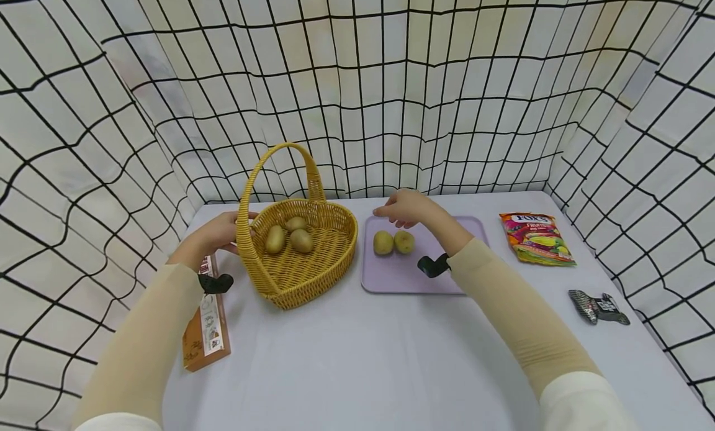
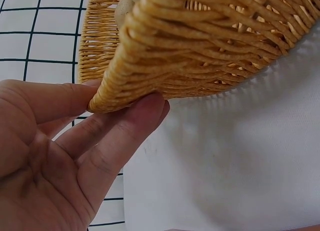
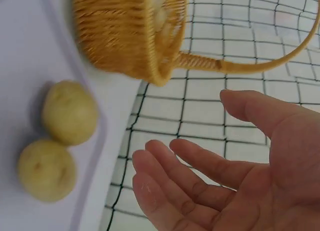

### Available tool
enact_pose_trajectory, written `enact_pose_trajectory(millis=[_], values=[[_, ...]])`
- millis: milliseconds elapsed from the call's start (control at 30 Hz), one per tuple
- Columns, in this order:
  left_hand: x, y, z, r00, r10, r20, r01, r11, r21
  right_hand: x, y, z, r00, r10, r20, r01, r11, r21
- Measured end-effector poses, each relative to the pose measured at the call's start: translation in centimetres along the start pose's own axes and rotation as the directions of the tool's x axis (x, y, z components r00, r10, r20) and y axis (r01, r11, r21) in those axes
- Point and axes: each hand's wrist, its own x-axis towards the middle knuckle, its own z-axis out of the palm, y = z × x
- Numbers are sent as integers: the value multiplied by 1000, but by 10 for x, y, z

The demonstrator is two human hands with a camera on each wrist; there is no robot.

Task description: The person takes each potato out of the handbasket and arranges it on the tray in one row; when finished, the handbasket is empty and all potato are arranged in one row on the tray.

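Note:
A yellow wicker basket [image 1: 313, 282] with a tall handle stands left of centre, holding three potatoes [image 1: 301, 240]. At its left side my left hand [image 1: 219, 231] pinches the rim, thumb on one face and fingers beneath, as the left wrist view shows the hand [image 2: 75, 146] on the weave. Two potatoes [image 1: 404, 241] lie side by side on a lilac tray [image 1: 391, 282]. Above the tray's back part hovers my right hand [image 1: 410, 208], fingers loosely bent. In the right wrist view that hand [image 3: 220, 186] holds nothing, apart from both the tray potatoes [image 3: 70, 112] and the basket.
An orange-brown box [image 1: 206, 331] lies under and beside my left forearm. To the right of the tray are a colourful candy bag [image 1: 537, 238] and a small dark wrapped packet [image 1: 599, 307]. Black grid netting [image 1: 380, 77] over white cloth borders the white table at the back and sides.

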Motion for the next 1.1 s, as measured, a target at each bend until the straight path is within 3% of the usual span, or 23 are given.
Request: enact_pose_trajectory(millis=[167, 267, 333, 500, 667, 767, 867, 967, 1033, 1100], values=[[0, -1, 0, 1000, 10, -6, -10, 1000, 4, -1, -29, -3, 994, -67, 89, 49, 982, 184], [2, -2, 0, 1000, 4, -1, -4, 1000, 7, -2, -42, -1, 982, -127, 143, 64, 924, 376], [2, -2, 0, 1000, -4, 3, 4, 1000, 5, -1, -50, 2, 971, -162, 176, 52, 861, 505], [2, -1, 0, 1000, -14, 0, 14, 1000, 8, 10, -70, 16, 950, -179, 257, -93, 622, 777], [1, 1, 0, 1000, -22, -1, 22, 1000, 19, 27, -84, 35, 938, -124, 324, -257, 382, 888], [2, 2, 0, 1000, -23, -2, 23, 999, 25, 36, -90, 49, 942, -83, 326, -293, 272, 917], [2, 2, -1, 1000, -16, -1, 16, 999, 31, 44, -94, 63, 950, -31, 310, -299, 190, 935], [2, 1, -1, 1000, -11, -6, 11, 1000, 20, 50, -98, 77, 959, 30, 281, -282, 136, 950], [1, 0, 0, 1000, -10, -9, 10, 1000, 12, 53, -100, 85, 963, 70, 258, -265, 115, 957], [1, 0, 1, 1000, -9, -11, 9, 1000, 9, 54, -102, 93, 965, 102, 242, -253, 114, 961]])
